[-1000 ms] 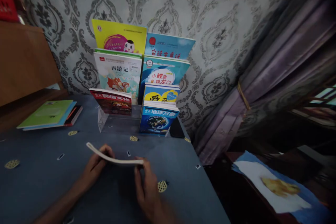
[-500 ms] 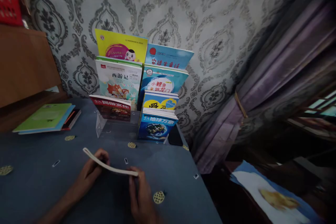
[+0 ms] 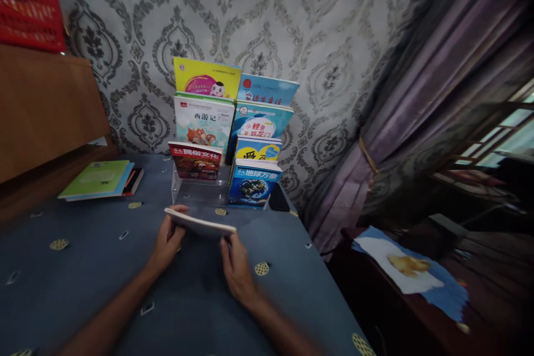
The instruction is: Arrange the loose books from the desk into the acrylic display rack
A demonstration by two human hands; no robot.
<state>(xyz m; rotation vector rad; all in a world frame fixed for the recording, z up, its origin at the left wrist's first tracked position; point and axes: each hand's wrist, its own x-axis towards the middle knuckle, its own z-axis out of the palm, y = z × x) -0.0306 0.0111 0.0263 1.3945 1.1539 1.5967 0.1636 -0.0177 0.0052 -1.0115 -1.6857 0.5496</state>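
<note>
Between my two hands is a thin book (image 3: 201,224), seen nearly edge-on, its cover hidden from me. My left hand (image 3: 169,238) is closed on its left end, and my right hand (image 3: 237,261) grips the right end. Just beyond stands a clear tiered book rack (image 3: 196,193) filled with children's books. A red book (image 3: 197,162) rests in its left side above a bare front tier. On the right, a blue book with a globe (image 3: 253,186) occupies the front, with a yellow-and-blue book (image 3: 256,150) behind it.
Left on the blue patterned tablecloth (image 3: 104,250) lies a small stack of books (image 3: 98,181). A black phone-like slab (image 3: 278,199) sits beside the rack. A wooden cabinet (image 3: 45,111) bears a red basket (image 3: 31,5). The purple curtain (image 3: 387,117) hangs at right.
Both hands have carried the book forward, closer to the rack. It was bowed and now looks flatter. The camera view has shifted, and more of both forearms shows.
</note>
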